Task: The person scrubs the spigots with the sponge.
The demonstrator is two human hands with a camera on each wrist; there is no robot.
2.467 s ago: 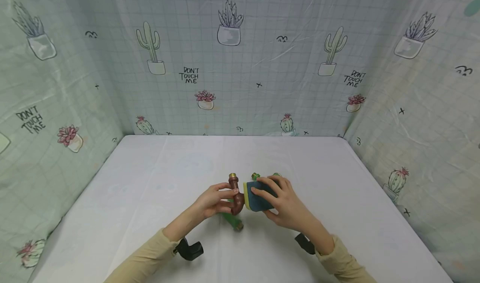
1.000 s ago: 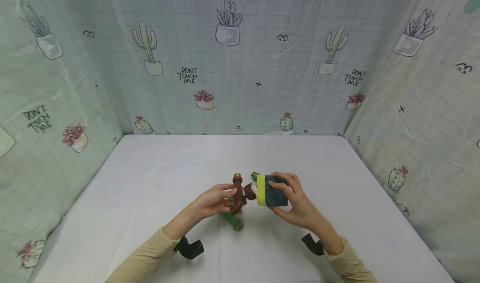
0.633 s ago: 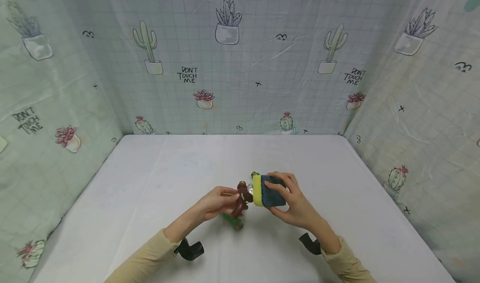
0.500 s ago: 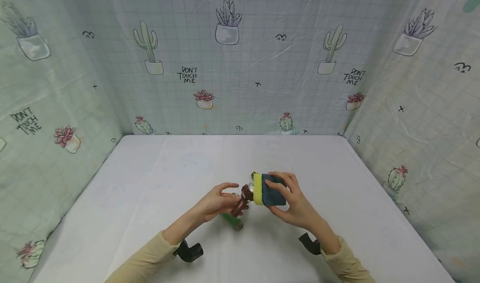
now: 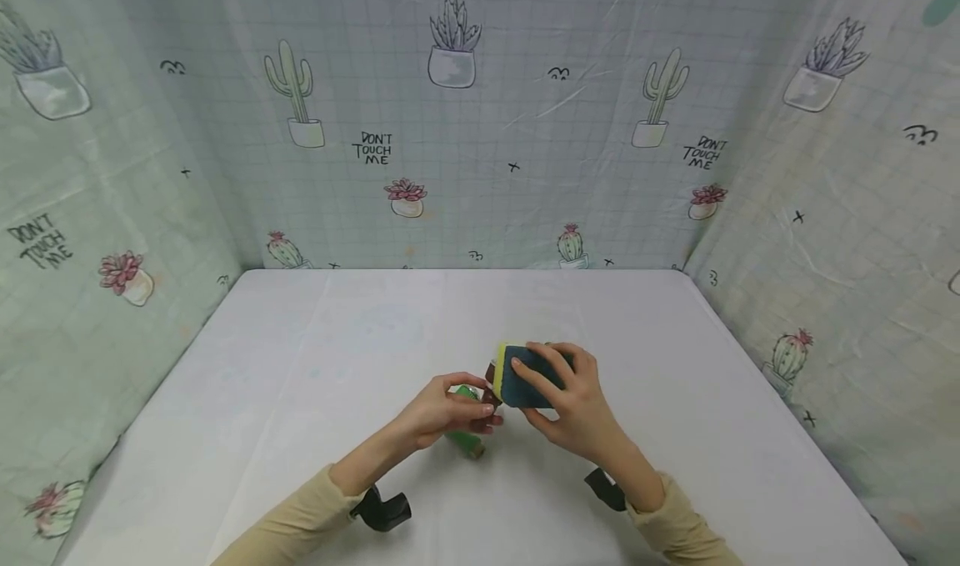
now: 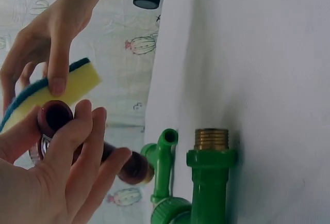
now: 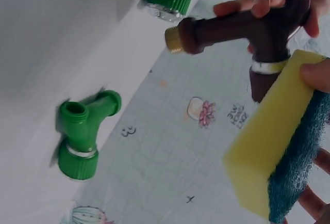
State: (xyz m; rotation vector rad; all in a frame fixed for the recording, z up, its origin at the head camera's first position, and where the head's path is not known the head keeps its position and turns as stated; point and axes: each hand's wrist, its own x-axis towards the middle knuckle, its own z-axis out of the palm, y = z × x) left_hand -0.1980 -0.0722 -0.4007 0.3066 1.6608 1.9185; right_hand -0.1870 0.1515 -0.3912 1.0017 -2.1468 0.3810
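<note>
My left hand (image 5: 444,410) grips a dark brown tap (image 7: 242,32) with a brass threaded end, raised above the table. Its fingers curl round the body, and in the head view they and the sponge hide most of it. My right hand (image 5: 576,401) holds a sponge (image 5: 531,377), yellow on one side and dark blue and rough on the other. In the right wrist view the yellow side lies against the tap's knob end (image 7: 263,83), which the sponge partly covers.
A green tap (image 5: 468,443) with a brass thread lies on the white table (image 5: 360,324) beneath the left hand. Another green tap (image 7: 82,126) rests farther back, mostly hidden behind the right hand in the head view. A cactus-print cloth (image 5: 480,132) walls the table's back and sides.
The left hand has tilted and turned the brown tap, its brass end swinging out of head view. The sponge first moved right off the tap's side, then back left over its knob end.
</note>
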